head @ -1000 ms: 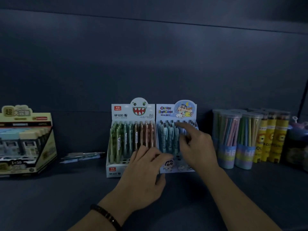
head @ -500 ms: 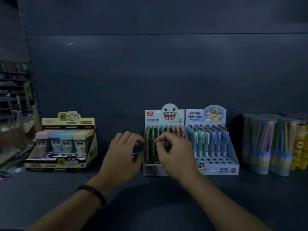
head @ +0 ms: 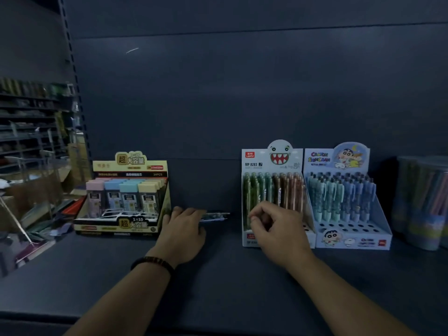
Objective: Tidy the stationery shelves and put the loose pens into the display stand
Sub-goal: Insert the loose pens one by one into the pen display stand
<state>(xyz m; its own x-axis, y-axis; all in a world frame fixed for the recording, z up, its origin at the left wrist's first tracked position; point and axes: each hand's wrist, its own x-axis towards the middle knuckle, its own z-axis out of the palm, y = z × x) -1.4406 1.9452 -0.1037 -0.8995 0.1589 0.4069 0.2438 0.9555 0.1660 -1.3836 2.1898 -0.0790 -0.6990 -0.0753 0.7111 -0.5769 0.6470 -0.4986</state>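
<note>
Head view, single entry. Shelf [head: 218,299]: dark, dimly lit. Loose pens [head: 215,215]: a small bundle lying flat on the shelf at frame centre, between the yellow box of leads [head: 131,166] and the monster-face display stand [head: 271,163], apart from both. Left hand [head: 184,229], beaded bracelet [head: 152,261] at the wrist: half a second ago it hovered just beside the monster-face stand; it now sits further toward frame left, its fingers [head: 178,210] reaching forward, only slightly bent, over the near end of the pens, with no closed grip visible. Right hand [head: 278,229]: in front of the stand's green pens as before, fingers [head: 260,209] curled narrow, thumb close to forefinger; whether they pinch a pen cannot be told. Cartoon-boy display stand [head: 351,241]: just beside the first, empty holes in its front rows. Pencil tubs [head: 421,202]: far right, blurred. Judgement: straightening the stands gives way to the pick-up; the pens are not yet lifted, and no loose pen is placed.
</note>
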